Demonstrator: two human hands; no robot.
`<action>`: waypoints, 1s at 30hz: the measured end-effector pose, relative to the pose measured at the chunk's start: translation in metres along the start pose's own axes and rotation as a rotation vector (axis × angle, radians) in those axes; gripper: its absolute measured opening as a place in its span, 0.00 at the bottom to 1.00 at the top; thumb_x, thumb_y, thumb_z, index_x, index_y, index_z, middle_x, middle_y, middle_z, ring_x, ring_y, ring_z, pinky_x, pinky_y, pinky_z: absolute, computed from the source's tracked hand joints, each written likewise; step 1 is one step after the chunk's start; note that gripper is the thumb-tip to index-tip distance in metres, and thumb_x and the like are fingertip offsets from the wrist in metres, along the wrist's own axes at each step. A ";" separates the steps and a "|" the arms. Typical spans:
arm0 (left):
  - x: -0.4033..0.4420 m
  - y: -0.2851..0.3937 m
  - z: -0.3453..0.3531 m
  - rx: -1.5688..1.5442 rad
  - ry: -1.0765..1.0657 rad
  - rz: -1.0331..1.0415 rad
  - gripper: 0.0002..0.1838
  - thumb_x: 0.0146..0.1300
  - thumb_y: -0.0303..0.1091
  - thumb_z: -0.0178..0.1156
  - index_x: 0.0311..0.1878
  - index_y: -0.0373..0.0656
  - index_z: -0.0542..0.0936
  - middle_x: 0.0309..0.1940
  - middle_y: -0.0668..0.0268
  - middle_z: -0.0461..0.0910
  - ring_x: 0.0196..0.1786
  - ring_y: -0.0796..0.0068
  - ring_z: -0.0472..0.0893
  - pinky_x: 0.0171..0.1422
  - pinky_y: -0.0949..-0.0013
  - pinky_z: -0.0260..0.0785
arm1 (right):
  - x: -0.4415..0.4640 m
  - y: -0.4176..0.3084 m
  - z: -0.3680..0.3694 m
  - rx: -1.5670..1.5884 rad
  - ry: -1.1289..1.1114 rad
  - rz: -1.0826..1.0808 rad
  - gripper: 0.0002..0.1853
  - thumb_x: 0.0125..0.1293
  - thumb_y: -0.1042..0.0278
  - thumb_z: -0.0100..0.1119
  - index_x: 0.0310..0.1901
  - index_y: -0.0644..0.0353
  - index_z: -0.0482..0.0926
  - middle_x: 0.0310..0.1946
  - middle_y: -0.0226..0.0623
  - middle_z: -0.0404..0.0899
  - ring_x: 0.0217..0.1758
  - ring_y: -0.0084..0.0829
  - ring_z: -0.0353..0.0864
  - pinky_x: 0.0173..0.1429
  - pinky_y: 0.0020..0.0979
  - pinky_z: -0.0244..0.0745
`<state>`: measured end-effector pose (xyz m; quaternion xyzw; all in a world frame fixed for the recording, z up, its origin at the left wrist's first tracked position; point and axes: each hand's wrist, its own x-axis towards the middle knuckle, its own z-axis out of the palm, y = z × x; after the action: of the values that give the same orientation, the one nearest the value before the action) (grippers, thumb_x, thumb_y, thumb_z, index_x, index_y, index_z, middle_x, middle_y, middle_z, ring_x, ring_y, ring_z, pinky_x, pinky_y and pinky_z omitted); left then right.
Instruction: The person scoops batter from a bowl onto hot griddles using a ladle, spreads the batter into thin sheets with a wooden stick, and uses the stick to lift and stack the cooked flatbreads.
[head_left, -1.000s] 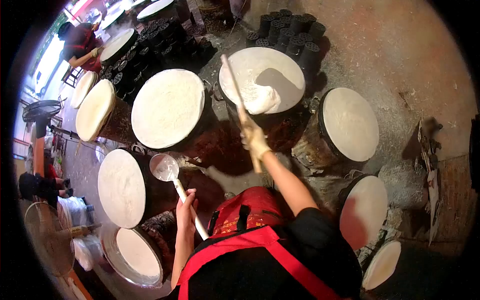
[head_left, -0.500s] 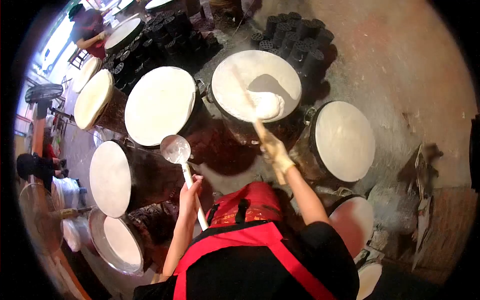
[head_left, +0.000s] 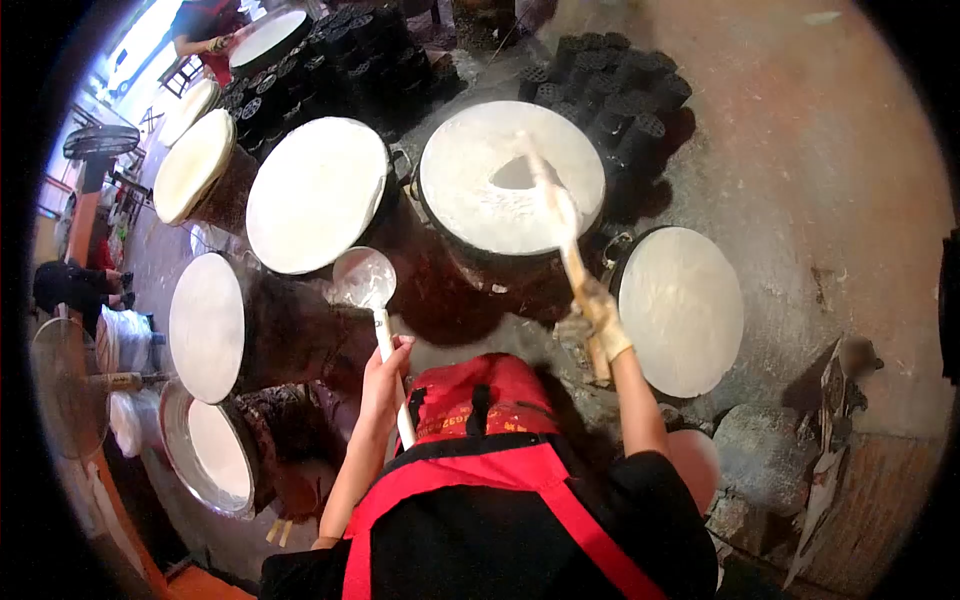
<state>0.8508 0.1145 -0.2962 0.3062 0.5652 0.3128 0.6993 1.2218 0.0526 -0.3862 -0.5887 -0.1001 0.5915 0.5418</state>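
My left hand (head_left: 380, 385) is wrapped round the pale handle of a ladle (head_left: 364, 278). The ladle's round bowl points away from me and looks wet with whitish residue. My right hand (head_left: 600, 318), in a soiled work glove, grips a long wooden spreader (head_left: 574, 270). Its far end, smeared white and blurred, lies over a round griddle (head_left: 480, 215) coated in white batter. A small grey patch (head_left: 513, 174) of bare surface shows left of the spreader. Whether the spreader touches the batter I cannot tell.
White-covered round stoves surround me: one (head_left: 318, 195) to the left, another (head_left: 682, 312) at the right. Black coal briquettes (head_left: 640, 110) stand behind the griddle. A metal basin (head_left: 178, 450) with white contents sits lower left. Another person's gloved hand (head_left: 222, 44) works at the far left.
My right hand has swung the spreader rightward and slightly nearer me. The thick batter mound has flattened out, and the grey bare patch is smaller. My left hand still holds the ladle, barely moved.
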 end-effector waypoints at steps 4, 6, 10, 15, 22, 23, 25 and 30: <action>0.000 0.012 0.011 0.079 0.019 0.051 0.12 0.62 0.37 0.59 0.45 0.42 0.75 0.24 0.76 0.67 0.27 0.85 0.68 0.31 0.78 0.60 | 0.037 -0.023 0.017 0.203 0.077 -0.071 0.18 0.61 0.50 0.59 0.51 0.42 0.72 0.17 0.25 0.68 0.09 0.19 0.59 0.11 0.22 0.51; -0.004 0.024 0.014 0.039 -0.027 -0.010 0.12 0.63 0.38 0.58 0.44 0.42 0.73 0.21 0.76 0.65 0.21 0.84 0.66 0.24 0.78 0.57 | 0.034 -0.029 0.068 0.094 0.140 -0.117 0.16 0.65 0.57 0.55 0.54 0.43 0.71 0.17 0.24 0.66 0.10 0.17 0.58 0.12 0.21 0.51; -0.010 0.041 0.005 -0.049 -0.065 -0.073 0.11 0.64 0.37 0.57 0.42 0.42 0.70 0.16 0.75 0.61 0.13 0.85 0.59 0.13 0.80 0.47 | 0.019 -0.013 0.083 -0.024 0.062 -0.182 0.25 0.65 0.69 0.49 0.65 0.46 0.65 0.21 0.20 0.69 0.12 0.15 0.59 0.13 0.18 0.54; -0.014 0.050 -0.019 -0.068 -0.044 -0.102 0.06 0.65 0.32 0.55 0.40 0.44 0.69 0.17 0.77 0.59 0.13 0.88 0.56 0.13 0.81 0.45 | 0.017 0.019 0.124 0.412 0.392 -0.407 0.20 0.69 0.59 0.48 0.62 0.49 0.69 0.26 0.21 0.71 0.12 0.13 0.58 0.10 0.15 0.51; -0.003 0.049 -0.037 -0.208 -0.095 -0.121 0.04 0.66 0.30 0.52 0.37 0.44 0.66 0.21 0.73 0.62 0.18 0.86 0.61 0.15 0.82 0.50 | 0.037 -0.001 0.148 0.079 0.247 -0.380 0.21 0.67 0.69 0.49 0.61 0.51 0.69 0.30 0.29 0.76 0.11 0.15 0.61 0.12 0.17 0.58; -0.002 0.049 -0.040 -0.235 -0.104 -0.119 0.04 0.66 0.29 0.51 0.37 0.44 0.66 0.22 0.73 0.62 0.18 0.86 0.62 0.16 0.82 0.51 | 0.031 0.007 0.138 0.095 0.308 -0.511 0.19 0.68 0.66 0.47 0.61 0.50 0.70 0.22 0.24 0.72 0.11 0.18 0.63 0.13 0.21 0.59; 0.001 0.046 -0.047 -0.232 -0.111 -0.105 0.04 0.66 0.29 0.51 0.38 0.43 0.65 0.23 0.71 0.63 0.20 0.84 0.63 0.17 0.82 0.53 | 0.039 0.029 0.122 0.736 0.405 -0.491 0.17 0.68 0.62 0.48 0.57 0.50 0.73 0.26 0.25 0.76 0.11 0.16 0.63 0.11 0.18 0.57; 0.003 0.042 -0.041 -0.253 -0.171 -0.132 0.06 0.66 0.30 0.52 0.38 0.44 0.65 0.23 0.71 0.64 0.21 0.82 0.64 0.18 0.80 0.55 | 0.032 0.027 0.162 0.250 0.359 -0.485 0.15 0.64 0.54 0.56 0.48 0.51 0.79 0.20 0.22 0.71 0.08 0.14 0.57 0.10 0.18 0.51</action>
<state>0.8069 0.1464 -0.2722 0.2033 0.4784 0.3079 0.7969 1.0858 0.1506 -0.3794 -0.5713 -0.0668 0.3396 0.7442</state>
